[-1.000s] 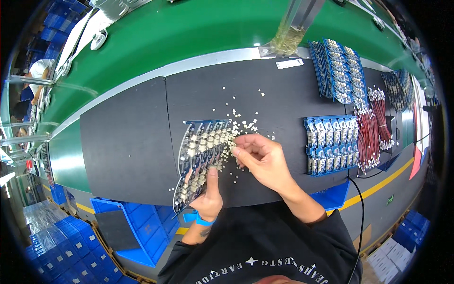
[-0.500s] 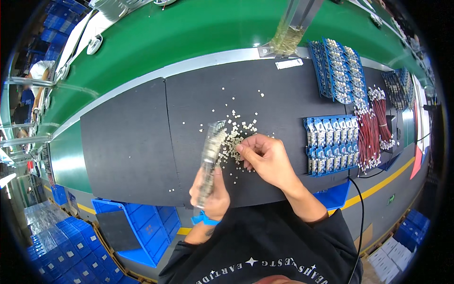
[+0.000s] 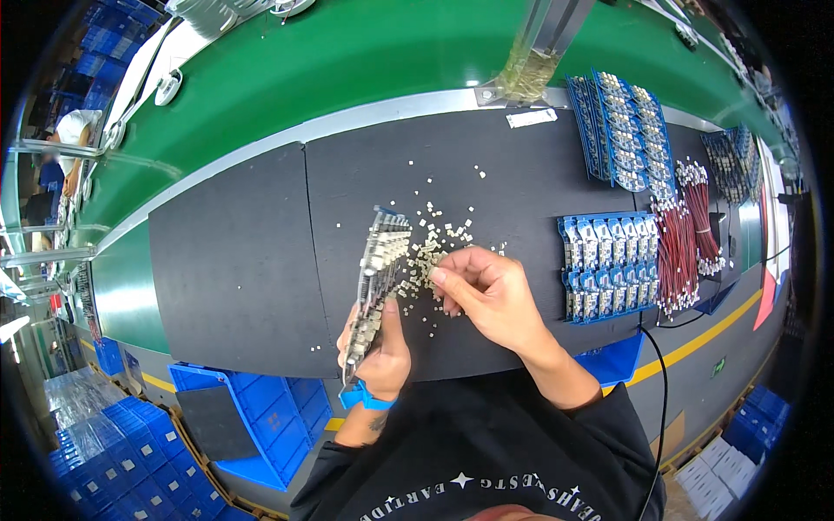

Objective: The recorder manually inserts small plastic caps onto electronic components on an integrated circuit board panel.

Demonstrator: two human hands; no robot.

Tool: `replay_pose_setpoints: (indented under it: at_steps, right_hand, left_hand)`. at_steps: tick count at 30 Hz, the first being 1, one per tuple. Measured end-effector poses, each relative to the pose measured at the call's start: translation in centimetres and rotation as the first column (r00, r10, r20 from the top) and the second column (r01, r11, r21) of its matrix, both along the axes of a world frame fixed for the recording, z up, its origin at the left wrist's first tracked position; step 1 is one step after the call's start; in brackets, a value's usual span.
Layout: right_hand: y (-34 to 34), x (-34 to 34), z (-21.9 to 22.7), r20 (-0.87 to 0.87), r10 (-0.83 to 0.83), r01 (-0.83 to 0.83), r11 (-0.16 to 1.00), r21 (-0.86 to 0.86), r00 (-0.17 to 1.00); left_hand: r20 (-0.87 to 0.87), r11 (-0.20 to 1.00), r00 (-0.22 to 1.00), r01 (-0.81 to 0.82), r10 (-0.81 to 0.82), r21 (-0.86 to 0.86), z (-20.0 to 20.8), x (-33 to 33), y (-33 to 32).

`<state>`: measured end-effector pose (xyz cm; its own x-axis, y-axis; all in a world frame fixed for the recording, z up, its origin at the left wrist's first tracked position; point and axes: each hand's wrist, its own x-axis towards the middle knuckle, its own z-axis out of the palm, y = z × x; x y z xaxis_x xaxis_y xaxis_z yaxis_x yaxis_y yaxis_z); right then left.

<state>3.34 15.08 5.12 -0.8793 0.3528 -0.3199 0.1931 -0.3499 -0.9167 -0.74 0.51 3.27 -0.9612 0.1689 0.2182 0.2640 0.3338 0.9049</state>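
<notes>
My left hand [image 3: 387, 358] is closed around the lower end of a circuit board panel [image 3: 383, 252]. The panel is tilted steeply on edge, and rows of small pale connectors show along it. Just right of it, a loose heap of small white connectors [image 3: 424, 260] lies scattered on the black mat. My right hand [image 3: 497, 297] is at the heap's right side, thumb and forefinger pinched together. Whatever sits between those fingertips is too small to make out. A blue band [image 3: 367, 398] circles my left wrist.
Blue circuit board panels [image 3: 611, 267] lie right of my right hand, with more upright panels [image 3: 621, 130] behind. Bundles of red wires [image 3: 676, 256] lie beside them. A metal post [image 3: 534, 52] stands at the mat's far edge. Blue bins [image 3: 252, 417] sit below the near edge.
My left hand has shifted slightly left and turned the panel, so its rows of connectors show more clearly. My right hand has stayed almost in place at the heap.
</notes>
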Motion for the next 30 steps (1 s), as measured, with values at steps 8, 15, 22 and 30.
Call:
replay_pose_setpoints:
  at_steps: [8, 15, 22, 30]
  right_hand:
    - [0.0, -1.0, 1.6, -0.147, -0.056, 0.031, 0.985, -0.168, 0.988]
    - [1.0, 0.2, 0.9, -0.065, 0.001, -0.008, 0.995, -0.102, 0.998]
    - [2.6, 0.5, 1.1, 0.048, 0.173, -0.17, 0.983, -0.067, 0.984]
    - [1.0, -0.4, 3.4, -0.219, -0.035, 0.012, 0.994, -0.107, 0.975]
  left_hand:
    - [-0.111, 0.966, 0.964, 0.249, -0.241, 0.07, -1.5, 0.1, -0.4]
    - [-0.2, 0.937, 0.924, 0.344, -0.326, 0.063, -0.6, -0.4, 0.8]
    - [-0.012, 0.996, 0.998, -0.055, 0.056, 0.07, -0.5, 0.4, 0.6]
    - [-0.096, 0.965, 0.961, 0.262, -0.259, 0.026, -0.2, 0.2, 0.5]
